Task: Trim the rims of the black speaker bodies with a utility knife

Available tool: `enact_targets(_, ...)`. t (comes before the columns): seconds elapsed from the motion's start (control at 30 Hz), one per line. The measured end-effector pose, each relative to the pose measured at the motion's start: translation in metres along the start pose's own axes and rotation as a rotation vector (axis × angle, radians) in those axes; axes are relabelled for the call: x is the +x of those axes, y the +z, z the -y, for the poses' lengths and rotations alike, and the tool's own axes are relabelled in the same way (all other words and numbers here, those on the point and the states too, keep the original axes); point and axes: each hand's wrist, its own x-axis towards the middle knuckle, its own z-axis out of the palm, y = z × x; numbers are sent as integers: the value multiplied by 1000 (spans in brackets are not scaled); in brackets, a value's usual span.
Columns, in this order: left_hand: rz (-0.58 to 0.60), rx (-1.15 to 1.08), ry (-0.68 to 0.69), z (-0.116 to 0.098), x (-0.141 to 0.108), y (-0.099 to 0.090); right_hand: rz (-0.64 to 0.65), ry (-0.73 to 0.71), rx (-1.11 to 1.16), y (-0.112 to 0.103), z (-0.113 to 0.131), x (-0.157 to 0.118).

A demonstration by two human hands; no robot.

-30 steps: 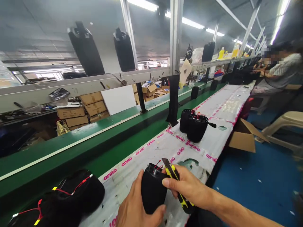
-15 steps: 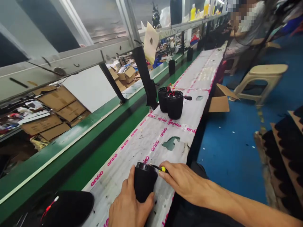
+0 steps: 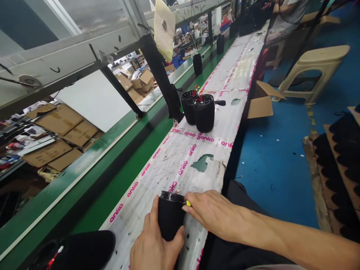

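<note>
A black fabric-covered cylinder (image 3: 170,219) stands near the bench's front, its dark plastic rim up. Wrapped round its lower left side is my left hand (image 3: 156,238), thumb on the near right. My right hand (image 3: 209,210) is closed on a small tool with a yellow part (image 3: 188,203), whose dark tip meets the rim's right side. Farther along the bench, two similar black cylinders (image 3: 204,114) stand side by side with red wires at their open tops. At the lower left lies another black piece (image 3: 84,245) with a red wire and white connector.
The bench (image 3: 157,176) carries white sheeting with pink print and a torn patch. A green conveyor (image 3: 112,180) runs along its left, under a metal frame with a black post (image 3: 160,75). On the right are a beige stool (image 3: 320,62), an open carton (image 3: 260,103) and a person beyond.
The camera view has tilted down a little. The yellow part of the tool has moved left, closer to the rim, with my right hand. My left hand keeps its hold on the cylinder.
</note>
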Motion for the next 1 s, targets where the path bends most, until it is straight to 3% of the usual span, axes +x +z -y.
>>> enact_targets(0.2, -42, 68, -19, -6, -3, 1, 31, 91, -89, 6, 10, -2)
enact_targets(0.47, -111, 160, 18, -7, -4, 8, 102, 19, -171, -26, 15, 13)
enact_targets(0.6, -166, 184, 33, -8, -5, 14, 127, 1, -173, -26, 15, 16)
enact_targets(0.8, -178, 195, 20, -9, -4, 14, 119, 40, -85, -19, 9, 16)
enact_targets(0.93, -165, 149, -14, -8, -3, 12, 132, 30, 116, -24, 1, 12)
enact_targets(1.0, -159, 111, -23, -7, -2, 12, 85, 96, 255, -28, -2, 9)
